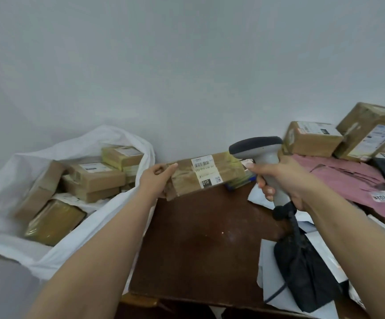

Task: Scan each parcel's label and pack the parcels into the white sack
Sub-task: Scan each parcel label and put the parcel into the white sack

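Currently left hand (158,180) grips taped brown parcel (206,174) by left end, above table (200,238), label (206,172) up. Right hand (285,180) clenches scanner (264,162) handle. Parcel likely stiff, light, tape slick; end grip suits. White sack (14,180) left, part-filled.

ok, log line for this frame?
step: scanning | left hand: holds box, label up | right hand: grips scanner | sack: open, boxes inside

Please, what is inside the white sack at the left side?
The white sack holds several brown cardboard parcels, some with white labels, and one parcel in shiny yellowish wrap at the front. Whatever lies under them or deeper in the sack is covered.
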`<state>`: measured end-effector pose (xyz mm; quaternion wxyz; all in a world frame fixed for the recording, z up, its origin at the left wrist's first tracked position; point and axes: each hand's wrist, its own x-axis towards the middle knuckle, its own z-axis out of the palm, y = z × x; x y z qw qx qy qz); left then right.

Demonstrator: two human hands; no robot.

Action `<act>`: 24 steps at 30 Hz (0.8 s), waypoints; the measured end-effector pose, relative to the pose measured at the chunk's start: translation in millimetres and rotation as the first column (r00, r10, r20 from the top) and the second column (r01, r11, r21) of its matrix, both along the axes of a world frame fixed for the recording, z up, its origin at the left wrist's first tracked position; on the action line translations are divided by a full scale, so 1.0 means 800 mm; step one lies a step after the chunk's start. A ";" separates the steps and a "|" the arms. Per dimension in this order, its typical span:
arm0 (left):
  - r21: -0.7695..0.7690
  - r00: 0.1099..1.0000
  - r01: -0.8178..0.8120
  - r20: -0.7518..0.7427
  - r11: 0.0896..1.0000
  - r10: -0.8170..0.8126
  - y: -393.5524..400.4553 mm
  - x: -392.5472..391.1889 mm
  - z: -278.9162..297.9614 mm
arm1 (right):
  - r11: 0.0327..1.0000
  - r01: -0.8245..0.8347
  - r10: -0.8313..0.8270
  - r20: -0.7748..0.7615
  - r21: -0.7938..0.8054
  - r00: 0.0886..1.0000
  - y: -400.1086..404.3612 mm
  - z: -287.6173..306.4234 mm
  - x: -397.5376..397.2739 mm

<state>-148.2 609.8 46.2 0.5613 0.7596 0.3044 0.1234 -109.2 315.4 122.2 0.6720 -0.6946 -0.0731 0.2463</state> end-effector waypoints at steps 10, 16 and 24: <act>-0.011 1.000 -0.024 -0.008 1.000 0.024 0.011 -0.003 0.025 | 0.997 -0.060 0.063 0.054 -0.055 0.997 -0.004 0.030 -0.010; -0.017 0.999 -0.053 -0.010 0.998 0.053 0.016 -0.002 0.030 | 0.996 -0.068 0.071 0.059 -0.053 0.996 -0.007 0.034 -0.011; -0.008 0.997 -0.075 0.014 0.997 0.075 0.021 0.000 0.026 | 0.996 -0.064 0.068 0.067 -0.060 0.995 -0.010 0.035 -0.008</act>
